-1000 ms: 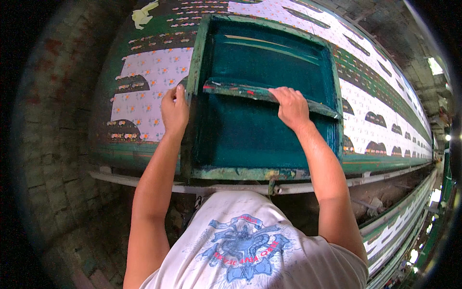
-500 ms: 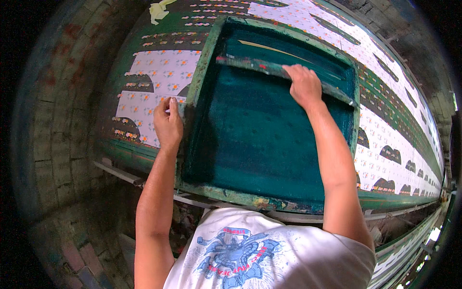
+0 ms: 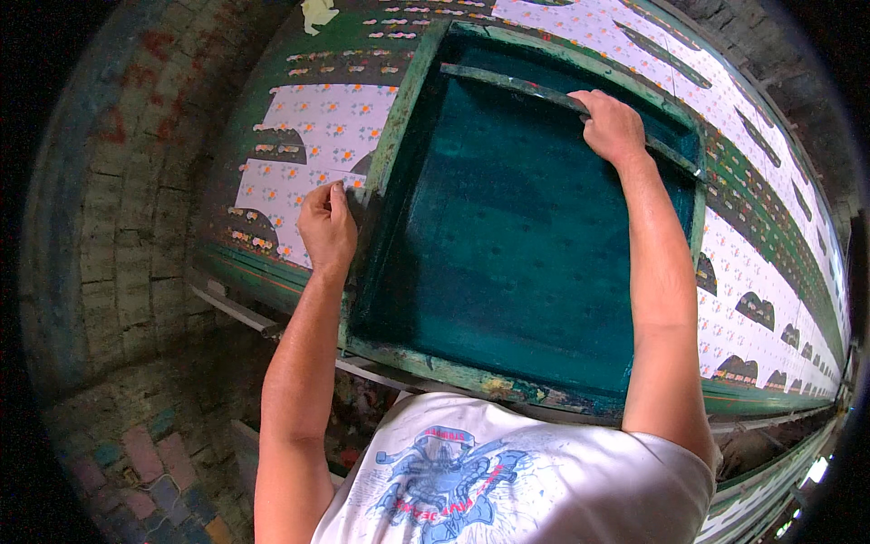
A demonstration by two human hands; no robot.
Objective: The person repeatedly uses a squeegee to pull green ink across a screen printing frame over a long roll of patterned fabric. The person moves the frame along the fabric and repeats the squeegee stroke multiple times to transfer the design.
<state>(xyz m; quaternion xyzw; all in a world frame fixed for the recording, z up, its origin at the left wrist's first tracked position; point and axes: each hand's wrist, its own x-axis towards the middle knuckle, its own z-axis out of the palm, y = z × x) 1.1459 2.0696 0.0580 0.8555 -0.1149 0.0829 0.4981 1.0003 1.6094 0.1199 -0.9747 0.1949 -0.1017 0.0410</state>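
– Left hand (image 3: 328,228) and right hand (image 3: 613,129) are working apart; what's hiding?
– Right fingers are covering a stretch of the dark bar (image 3: 507,82), the right forearm (image 3: 666,299) is blocking part of the green frame (image 3: 444,369), and a pale crumpled thing (image 3: 317,14) is running off the far edge of view.
– And the grips?
– The right one is clamping the bar, which is spanning the frame's far part. The left one is curling beside the frame's left side, near a white flowered sheet (image 3: 322,113); whether it's pinching or touching anything, I can't tell.
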